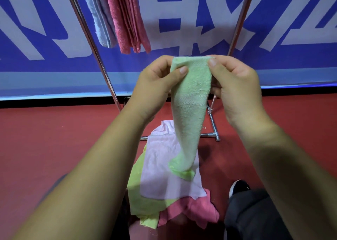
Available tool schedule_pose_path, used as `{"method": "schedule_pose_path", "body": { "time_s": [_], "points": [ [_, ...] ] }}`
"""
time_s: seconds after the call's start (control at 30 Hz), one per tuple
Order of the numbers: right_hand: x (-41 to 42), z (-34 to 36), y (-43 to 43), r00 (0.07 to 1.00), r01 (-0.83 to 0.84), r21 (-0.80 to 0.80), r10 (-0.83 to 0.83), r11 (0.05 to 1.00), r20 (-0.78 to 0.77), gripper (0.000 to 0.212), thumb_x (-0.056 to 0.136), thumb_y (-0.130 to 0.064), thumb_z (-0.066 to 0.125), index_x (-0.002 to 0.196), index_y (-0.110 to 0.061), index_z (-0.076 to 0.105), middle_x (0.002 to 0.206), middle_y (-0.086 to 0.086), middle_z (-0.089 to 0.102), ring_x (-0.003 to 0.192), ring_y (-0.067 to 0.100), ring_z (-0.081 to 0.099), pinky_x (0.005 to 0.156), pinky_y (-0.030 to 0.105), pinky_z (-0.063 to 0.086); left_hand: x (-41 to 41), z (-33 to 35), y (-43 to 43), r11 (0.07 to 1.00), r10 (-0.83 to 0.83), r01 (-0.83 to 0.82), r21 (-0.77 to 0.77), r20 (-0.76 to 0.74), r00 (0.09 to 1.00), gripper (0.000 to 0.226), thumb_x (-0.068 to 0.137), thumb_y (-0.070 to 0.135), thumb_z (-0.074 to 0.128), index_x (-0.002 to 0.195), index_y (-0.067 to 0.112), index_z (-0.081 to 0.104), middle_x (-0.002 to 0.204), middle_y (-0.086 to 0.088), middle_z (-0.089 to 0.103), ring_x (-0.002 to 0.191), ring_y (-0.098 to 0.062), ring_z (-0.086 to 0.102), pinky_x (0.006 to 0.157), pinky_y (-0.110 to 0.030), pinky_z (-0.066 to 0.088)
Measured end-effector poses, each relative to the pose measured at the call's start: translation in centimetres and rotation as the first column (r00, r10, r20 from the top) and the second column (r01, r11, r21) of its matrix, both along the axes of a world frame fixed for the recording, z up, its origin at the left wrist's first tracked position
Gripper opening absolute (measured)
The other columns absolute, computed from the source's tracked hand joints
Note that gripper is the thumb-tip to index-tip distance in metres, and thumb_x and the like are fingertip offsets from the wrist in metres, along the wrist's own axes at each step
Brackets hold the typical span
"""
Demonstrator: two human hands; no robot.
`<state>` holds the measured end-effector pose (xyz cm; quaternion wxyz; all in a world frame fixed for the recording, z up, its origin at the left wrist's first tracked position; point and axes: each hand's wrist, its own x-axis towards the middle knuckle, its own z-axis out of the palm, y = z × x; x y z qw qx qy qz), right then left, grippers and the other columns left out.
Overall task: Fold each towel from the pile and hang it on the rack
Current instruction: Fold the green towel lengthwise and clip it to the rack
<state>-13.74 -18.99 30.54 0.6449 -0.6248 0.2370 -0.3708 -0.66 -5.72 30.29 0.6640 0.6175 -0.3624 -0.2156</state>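
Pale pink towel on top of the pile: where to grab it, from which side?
Probably its near right corner, pinched from the right. The pale pink towel lies flat, so its middle offers no fold, and the green towel hangs over it. That corner lies exposed over the darker pink towel.
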Motion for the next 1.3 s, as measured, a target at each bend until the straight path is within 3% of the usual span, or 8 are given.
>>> {"method": "schedule_pose_path", "body": {
  "time_s": [0.13, 0.33, 0.53, 0.8, 0.87, 1.0, 1.17, 1.3],
  "points": [
    [-0.1, 0.2, 0.3, 0.999, -0.048, 0.072, 0.047, 0.996, 0.018, 0.024, 0.108, -0.030, 0.065, 0.110, -0.012, 0.080, 0.099, 0.008, 0.082, 0.092, 0.023, 0.079, 0.083, 0.040, 0.064, -0.5, 0.5, -0.2, 0.998, 0.037, -0.031, -0.058, 0.094, 0.995, 0.005, 0.104, 0.012, 0.065, 0.101, 0.016, 0.064, 0.091, -0.009, 0.064, 0.083, -0.020, 0.058, 0.072, -0.038, 0.047],
    [0.6, -1.2, 1.3, 0.980, -0.191, 0.195, 0.198, 0.962, -0.018, 0.049, 0.101, -0.047, 0.069, 0.115, -0.001, 0.076, 0.112, 0.026, 0.077, 0.098, 0.031, 0.073, 0.098, 0.057, 0.060, 0.3, 0.7, 0.3, 0.980, 0.172, -0.164, -0.117, 0.061, 0.983, 0.013, 0.104, 0.018, 0.066, 0.104, 0.006, 0.065, 0.091, -0.009, 0.065, 0.083, -0.019, 0.059, 0.074, -0.038, 0.050],
    [1.0, -2.3, 2.4, 0.926, -0.353, 0.162, 0.368, 0.922, -0.081, 0.019, 0.094, -0.030, 0.072, 0.096, -0.011, 0.075, 0.090, 0.009, 0.074, 0.083, 0.022, 0.068, 0.080, 0.039, 0.055, 1.5, 0.9, 0.9, 0.958, 0.229, -0.233, -0.165, -0.043, 0.972, 0.006, 0.105, 0.012, 0.064, 0.099, 0.013, 0.064, 0.088, -0.002, 0.067, 0.078, -0.015, 0.060, 0.068, -0.030, 0.052],
    [1.7, -2.0, 3.3, 0.965, -0.206, 0.047, 0.211, 0.977, -0.158, 0.008, 0.100, -0.020, 0.077, 0.098, -0.013, 0.076, 0.078, 0.004, 0.073, 0.067, 0.018, 0.064, 0.054, 0.029, 0.057, 3.3, -0.2, 1.4, 0.936, 0.345, -0.351, -0.031, -0.121, 0.931, 0.025, 0.101, 0.035, 0.069, 0.102, 0.009, 0.071, 0.092, -0.012, 0.070, 0.081, -0.023, 0.064, 0.072, -0.043, 0.054],
    [2.0, -2.3, 2.7, 0.970, -0.131, 0.016, 0.132, 0.991, -0.203, 0.007, 0.097, -0.023, 0.079, 0.095, -0.017, 0.078, 0.078, 0.001, 0.077, 0.063, 0.015, 0.069, 0.060, 0.037, 0.063, 3.4, -0.9, 0.9, 0.945, 0.320, -0.302, 0.123, -0.168, 0.933, 0.041, 0.095, 0.055, 0.068, 0.096, 0.014, 0.070, 0.082, -0.008, 0.066, 0.076, -0.021, 0.060, 0.075, -0.042, 0.051],
    [2.1, -3.3, 0.5, 0.946, 0.025, -0.108, -0.059, 0.994, -0.319, 0.026, 0.078, -0.050, 0.081, 0.095, -0.030, 0.082, 0.086, -0.004, 0.080, 0.086, 0.027, 0.080, 0.085, 0.060, 0.064, 2.4, -3.0, 0.5, 0.887, 0.056, 0.119, 0.445, -0.361, 0.931, 0.074, 0.088, 0.080, 0.061, 0.102, 0.010, 0.080, 0.095, -0.006, 0.081, 0.085, -0.025, 0.078, 0.093, -0.045, 0.062],
    [1.4, -4.0, -2.0, 0.912, 0.139, -0.121, -0.175, 0.983, -0.371, 0.025, 0.077, -0.046, 0.083, 0.093, -0.027, 0.083, 0.065, -0.025, 0.067, 0.074, 0.015, 0.067, 0.086, 0.058, 0.065, 0.9, -4.6, -0.2, 0.826, -0.082, 0.215, 0.521, -0.266, 0.960, 0.040, 0.080, 0.042, 0.086, 0.103, 0.011, 0.074, 0.104, -0.009, 0.082, 0.099, -0.028, 0.078, 0.108, -0.055, 0.055],
    [1.0, -3.6, -1.9, 0.928, 0.140, -0.072, -0.156, 0.988, -0.339, 0.017, 0.079, -0.044, 0.083, 0.088, -0.029, 0.083, 0.079, -0.005, 0.077, 0.082, 0.031, 0.077, 0.081, 0.065, 0.063, 0.7, -4.5, -0.3, 0.799, -0.153, 0.311, 0.514, -0.326, 0.933, 0.049, 0.081, 0.022, 0.090, 0.118, -0.002, 0.068, 0.102, -0.011, 0.080, 0.092, -0.024, 0.074, 0.099, -0.045, 0.058]
  ]
}}
